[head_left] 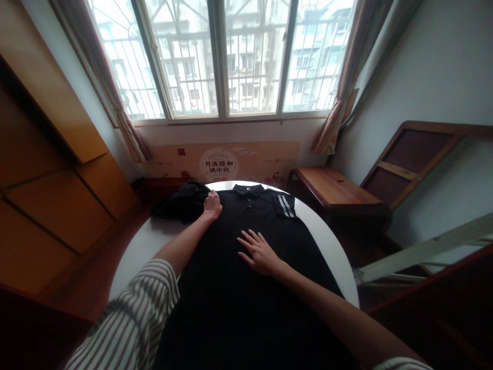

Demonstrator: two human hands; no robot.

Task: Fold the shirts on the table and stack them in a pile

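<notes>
So there's a black short-sleeved polo shirt (246,308) spread out on a round white table (339,252), collar (248,191) at the far side by the window, body running back toward the person wearing the camera. The right hand (260,253) is open, palm down on the chest of the shirt, with the fingers fanned out, small gaps between them and pointing up toward the left. It's not gripping anything, just lying on the fabric. The left hand (213,205) is a different story: fingers curled in and closed up, up at the shirt's left shoulder edge. I honestly can't tell if any cloth is pinched in there, since the back of the hand hides the fingertips. Right beside that hand, on its left, sits a bunched-up heap of black cloth (179,202) at the table's far left edge. Over on the other side, the shirt's sleeve with two pale stripes (285,205) lies out flat near the table's far right rim, well apart from either hand.
</notes>
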